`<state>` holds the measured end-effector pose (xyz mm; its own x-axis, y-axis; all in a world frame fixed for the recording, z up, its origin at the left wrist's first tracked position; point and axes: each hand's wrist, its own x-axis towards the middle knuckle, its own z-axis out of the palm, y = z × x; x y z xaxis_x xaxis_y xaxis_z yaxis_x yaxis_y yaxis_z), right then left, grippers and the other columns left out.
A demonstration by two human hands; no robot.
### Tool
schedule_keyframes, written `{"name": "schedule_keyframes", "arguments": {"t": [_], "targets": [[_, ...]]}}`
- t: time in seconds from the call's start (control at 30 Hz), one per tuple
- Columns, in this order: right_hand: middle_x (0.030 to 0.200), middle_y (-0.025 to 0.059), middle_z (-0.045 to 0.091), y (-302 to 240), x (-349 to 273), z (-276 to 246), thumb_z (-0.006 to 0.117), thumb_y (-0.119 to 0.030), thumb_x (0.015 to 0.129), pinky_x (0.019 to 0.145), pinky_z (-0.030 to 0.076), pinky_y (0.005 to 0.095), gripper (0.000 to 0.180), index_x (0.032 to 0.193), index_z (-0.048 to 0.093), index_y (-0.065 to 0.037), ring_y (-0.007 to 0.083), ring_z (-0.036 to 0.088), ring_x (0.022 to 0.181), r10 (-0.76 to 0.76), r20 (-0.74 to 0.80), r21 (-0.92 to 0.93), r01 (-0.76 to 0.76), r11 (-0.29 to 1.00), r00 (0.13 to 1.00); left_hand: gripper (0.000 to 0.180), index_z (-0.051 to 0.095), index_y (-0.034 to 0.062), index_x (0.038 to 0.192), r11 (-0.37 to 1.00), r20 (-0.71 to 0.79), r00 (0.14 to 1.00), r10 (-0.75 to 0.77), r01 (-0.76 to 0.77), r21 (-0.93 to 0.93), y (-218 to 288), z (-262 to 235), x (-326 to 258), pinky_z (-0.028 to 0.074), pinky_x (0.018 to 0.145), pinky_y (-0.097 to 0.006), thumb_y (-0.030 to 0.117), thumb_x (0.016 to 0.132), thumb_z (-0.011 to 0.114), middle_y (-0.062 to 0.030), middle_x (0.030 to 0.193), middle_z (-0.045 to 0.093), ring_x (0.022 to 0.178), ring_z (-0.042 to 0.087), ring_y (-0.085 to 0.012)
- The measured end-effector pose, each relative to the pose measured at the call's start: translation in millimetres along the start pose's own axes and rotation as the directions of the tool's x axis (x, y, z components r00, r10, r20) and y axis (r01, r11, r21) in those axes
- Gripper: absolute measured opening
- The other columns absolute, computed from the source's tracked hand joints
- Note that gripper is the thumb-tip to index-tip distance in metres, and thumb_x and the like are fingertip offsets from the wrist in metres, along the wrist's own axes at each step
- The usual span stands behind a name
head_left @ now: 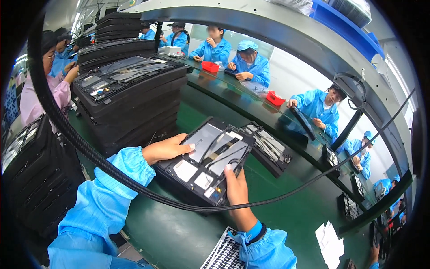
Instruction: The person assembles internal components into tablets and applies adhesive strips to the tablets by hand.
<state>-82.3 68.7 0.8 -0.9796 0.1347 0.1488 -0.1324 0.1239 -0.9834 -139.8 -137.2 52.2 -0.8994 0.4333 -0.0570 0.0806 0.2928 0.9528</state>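
**Both hands hold a black tray with an open device on the green tabletop**

A black tray (204,163) carrying an opened flat device lies tilted across the middle of the view, its far corner pointing away from the person. Inside it show a large grey panel, thin dark cables and a few pale rectangular patches. The left hand (166,148) grips the tray's left edge, thumb laid over the top near the grey panel and fingers curled under, so the hand is clamped on the tray. The right hand (236,188) holds the near right edge, thumb pressed on the rim and fingers hidden beneath, likewise closed on the tray. Both forearms wear light blue sleeves.

Just beyond the tray, touching or nearly touching its far side, sits a second tray (268,148) of the same kind with cables in it. Both rest over the green tabletop (179,233). A thick braided black cable (134,181) sweeps across the view in front of the hands.

To the left rises a tall stack of black trays (130,96), its top one loaded with parts, and another dark stack (36,179) stands at the left edge. Near the lower edge lies a sheet of small labels (224,253), and white paper slips (330,244) lie to the right.

Further off, several people in blue coats and caps work along a curved dark bench, where two red bins (274,97) stand.
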Motion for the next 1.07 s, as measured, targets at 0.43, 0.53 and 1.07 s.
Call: {"name": "schedule_keyframes", "arguments": {"t": [0.43, 0.53, 1.07], "targets": [[0.086, 0.0136, 0.062, -27, 25, -74, 0.065, -0.023, 0.07, 0.071, 0.046, 0.0282, 0.032, 0.089, 0.063, 0.002, 0.0209, 0.06, 0.075, -0.003, 0.13, -0.262, 0.037, 0.964, 0.991, 0.055, 0.031, 0.0019, 0.127, 0.967, 0.043, 0.999, -0.033, 0.043, -0.252, -5, -21, 0, 0.043, 0.078, -0.022, 0.018, 0.08, 0.056, -0.009, 0.106, 0.052, 0.091, 0.051, -0.0096], [0.085, 0.0197, 0.059, 0, 69, -121, 0.066, -0.013, 0.062, 0.074, 0.045, 0.0366, 0.029, 0.085, 0.06, 0.003, 0.032, 0.057, 0.08, -0.345, -0.09, -0.76, 0.159, 0.63, 0.934, 0.055, 0.031, 0.0017, 0.128, 0.945, 0.064, 0.994, -0.093, 0.108, -0.308, 2, -18, -1, 0.043, 0.077, -0.022, 0.016, 0.081, 0.055, -0.0093, 0.106, 0.052, 0.091, 0.051, -0.0093], [0.089, 0.0169, 0.052, 41, 59, -221, 0.07, -0.012, 0.056, 0.073, 0.044, 0.037, 0.029, 0.078, 0.056, 0.0, 0.0326, 0.053, 0.084, -0.443, 0.255, -0.96, 0.28, -0.01, 0.859, 0.05, 0.035, 0.0019, 0.125, 0.934, -0.269, 0.894, 0.358, -0.344, 0.099, 15, -31, -31, 0.027, 0.098, -0.033, 0.022, 0.083, 0.053, -0.0108, 0.123, 0.043, 0.115, 0.038, -0.0216]]}}
